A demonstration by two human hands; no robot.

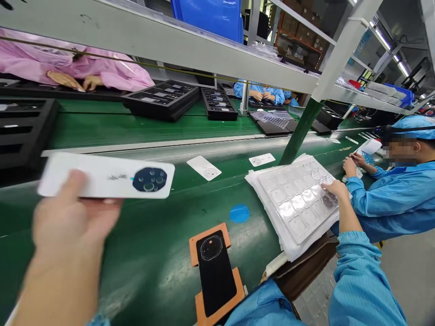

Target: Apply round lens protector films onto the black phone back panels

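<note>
My left hand (73,213) grips a white phone back panel (102,179) with a dark camera area, raised over the green bench at the left. My right hand (336,190) reaches to the clear plastic tray (292,188), its fingertips touching the tray's right part near dark round pieces (328,201); whether they pinch one is hidden. White sheets lie under the tray. At the front centre a black phone-shaped panel (215,276) rests in an orange fixture (238,281). Two white cards with round outlines (204,168) (261,160) lie behind it.
Black trays (163,99) stand beyond the bench's metal strip. A green-and-white post (304,127) rises behind the clear tray. One person in blue (401,181) works at the right; others in pink (112,68) and blue sit across. A blue round sticker (239,213) marks the bench.
</note>
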